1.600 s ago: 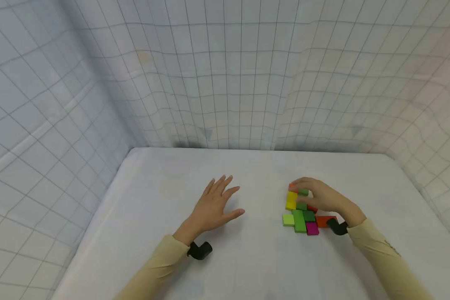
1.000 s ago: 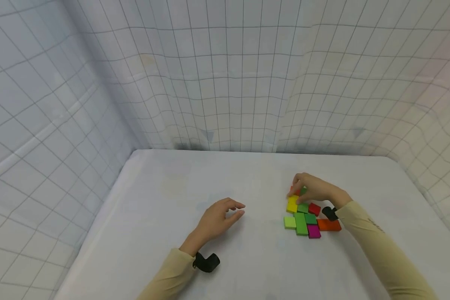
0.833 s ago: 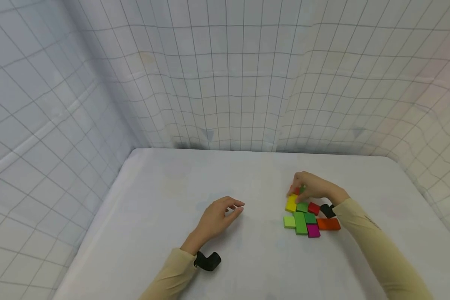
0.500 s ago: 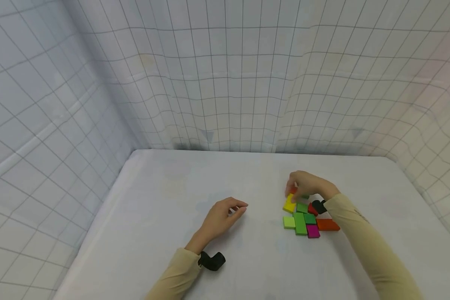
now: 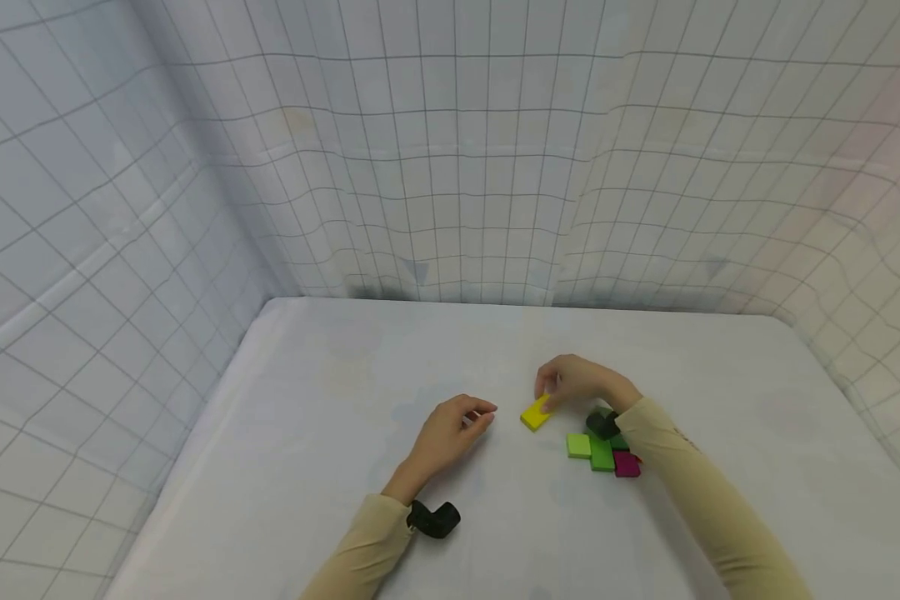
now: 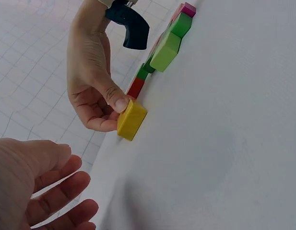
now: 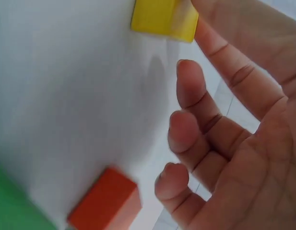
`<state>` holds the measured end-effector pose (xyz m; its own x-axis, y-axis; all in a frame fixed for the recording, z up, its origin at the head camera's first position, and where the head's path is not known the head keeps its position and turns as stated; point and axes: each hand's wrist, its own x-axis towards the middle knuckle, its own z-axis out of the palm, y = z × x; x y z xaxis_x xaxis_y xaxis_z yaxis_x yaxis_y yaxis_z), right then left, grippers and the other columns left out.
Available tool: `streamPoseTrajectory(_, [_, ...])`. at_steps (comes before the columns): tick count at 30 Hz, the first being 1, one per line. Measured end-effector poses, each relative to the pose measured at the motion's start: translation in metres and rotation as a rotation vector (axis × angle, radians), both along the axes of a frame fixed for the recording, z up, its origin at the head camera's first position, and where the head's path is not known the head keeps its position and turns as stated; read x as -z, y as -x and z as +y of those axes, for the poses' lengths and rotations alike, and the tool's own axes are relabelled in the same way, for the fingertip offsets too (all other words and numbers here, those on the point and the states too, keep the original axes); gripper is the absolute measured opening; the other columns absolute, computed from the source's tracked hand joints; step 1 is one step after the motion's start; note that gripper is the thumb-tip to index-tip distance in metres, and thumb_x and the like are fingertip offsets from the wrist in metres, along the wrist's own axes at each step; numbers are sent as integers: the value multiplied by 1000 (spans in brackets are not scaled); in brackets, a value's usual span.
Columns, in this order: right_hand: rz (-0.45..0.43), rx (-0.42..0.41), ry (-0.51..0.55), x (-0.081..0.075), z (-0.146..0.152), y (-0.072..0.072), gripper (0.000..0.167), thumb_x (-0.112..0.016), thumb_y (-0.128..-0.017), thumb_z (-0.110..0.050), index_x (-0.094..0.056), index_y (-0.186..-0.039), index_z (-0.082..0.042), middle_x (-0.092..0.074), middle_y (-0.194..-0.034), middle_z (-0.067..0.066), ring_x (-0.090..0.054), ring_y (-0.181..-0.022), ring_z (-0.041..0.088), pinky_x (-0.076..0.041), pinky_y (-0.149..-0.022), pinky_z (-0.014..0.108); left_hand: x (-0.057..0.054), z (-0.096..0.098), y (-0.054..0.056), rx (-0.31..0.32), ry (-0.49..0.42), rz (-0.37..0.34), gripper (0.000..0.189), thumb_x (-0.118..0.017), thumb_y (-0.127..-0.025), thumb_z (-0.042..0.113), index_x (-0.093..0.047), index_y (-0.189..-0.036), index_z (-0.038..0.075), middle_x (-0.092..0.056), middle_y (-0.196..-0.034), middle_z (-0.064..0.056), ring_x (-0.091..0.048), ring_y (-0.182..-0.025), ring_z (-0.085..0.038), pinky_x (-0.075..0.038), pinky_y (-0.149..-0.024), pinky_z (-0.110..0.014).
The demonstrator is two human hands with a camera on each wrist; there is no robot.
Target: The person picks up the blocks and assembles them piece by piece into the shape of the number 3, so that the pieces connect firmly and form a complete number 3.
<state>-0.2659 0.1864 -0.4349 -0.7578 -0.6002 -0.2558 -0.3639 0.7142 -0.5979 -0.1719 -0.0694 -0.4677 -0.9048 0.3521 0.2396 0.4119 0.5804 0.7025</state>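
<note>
My right hand (image 5: 581,382) pinches a yellow rectangular block (image 5: 537,413) between thumb and fingers, at the middle right of the table. In the right wrist view the yellow block (image 7: 159,17) sits at the top, and the other fingers are loosely bent with nothing in them. To its left, my left hand (image 5: 450,433) holds nothing, its fingers loosely curved a short way from the yellow block. A light green block (image 5: 578,446), a green block (image 5: 601,456) and a magenta block (image 5: 627,464) lie close together nearer me.
A red block (image 7: 107,201) and part of a green block (image 7: 13,206) show in the right wrist view; my right arm hides several blocks in the head view. The white table (image 5: 330,358) ends at a gridded cloth wall (image 5: 450,167).
My right hand reached to the far blocks, took hold of the yellow block and moved it left, away from the group. My left hand lowered and its spread fingers relaxed, then shifted slightly right.
</note>
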Motion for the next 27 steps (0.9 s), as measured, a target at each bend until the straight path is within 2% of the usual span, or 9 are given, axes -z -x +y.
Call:
streamPoseTrajectory(7, [-19,38,6,1,-18,-9,15,-79,-79,-18,-65,-84,-16,-52,-75,0,-47,-73,18,-37,-66,31,7,-1,3,-61,50,35,20,-62,-93,20,-71,-109,11,-66,-99,-1,-58,-87,-15,-46,-75,-32])
streamPoseTrajectory(9, [-2,46,-5,1,-18,-12,15,-78,-79,-20,-65,-85,-16,-53,-76,0,-47,-73,17,-37,-65,32,9,-2,4,-69,56,45,19,-63,-93,20,-71,-108,11,-66,-99,-1,-58,-86,-16,-45,-74,-32])
streamPoseTrajectory(14, [70,7,-5,3,-9,-19,16,-74,-84,-26,-66,-93,-15,-55,-77,-3,-49,-74,15,-41,-68,32,13,-4,6,-85,57,45,19,-62,-93,20,-71,-108,12,-66,-99,-1,-57,-86,-15,-45,-75,-33])
streamPoseTrajectory(21, [47,10,54,8,5,-29,22,-72,-85,-17,-67,-106,-15,-58,-89,-5,-51,-81,16,-43,-75,34,15,-8,9,-97,28,20,19,-63,-93,18,-71,-108,12,-66,-101,-2,-57,-87,-16,-46,-77,-34])
streamPoseTrajectory(27, [95,-11,88,8,-2,-35,22,-74,-83,-15,-67,-103,-10,-58,-86,-4,-51,-77,16,-44,-70,32,15,-11,11,-96,25,2,20,-62,-93,19,-71,-109,12,-65,-101,-2,-56,-86,-16,-45,-77,-33])
